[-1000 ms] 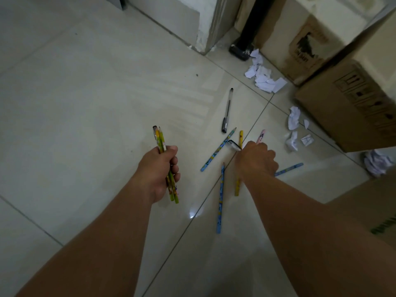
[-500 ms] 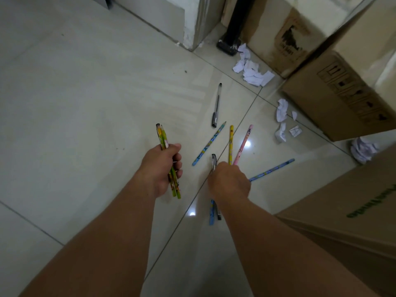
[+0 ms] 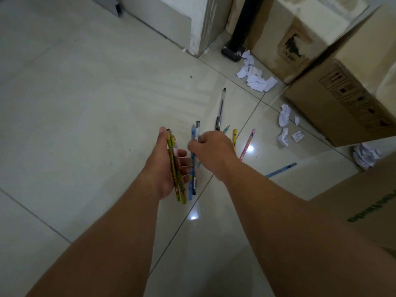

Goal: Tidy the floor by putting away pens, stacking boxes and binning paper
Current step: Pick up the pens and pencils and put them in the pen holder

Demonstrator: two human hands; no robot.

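My left hand [image 3: 165, 166] lies palm up with fingers spread, and a bundle of green and yellow pencils [image 3: 175, 168] rests across it. My right hand [image 3: 212, 146] grips a blue pencil and a black pen [image 3: 194, 166] together, held just beside the left palm. On the floor beyond lie a black pen [image 3: 220, 110], a yellow pencil [image 3: 234, 138], a pink pencil [image 3: 247, 146], a blue pencil [image 3: 280, 169] and the tip of another blue one [image 3: 226, 129]. Crumpled white paper [image 3: 255, 77] lies near the boxes, with further scraps [image 3: 284, 115] and a ball [image 3: 365, 155].
Cardboard boxes [image 3: 342, 108] stand at the right, one taller behind [image 3: 300, 35], and another box [image 3: 364, 211] is close at the lower right. A black post foot [image 3: 232, 51] and a wall corner [image 3: 199, 28] are at the back. Tiled floor stretches to the left.
My right hand lifted a blue pencil and a black pen off the floor and brought them left to my left hand, which has opened its fingers under its pencil bundle.
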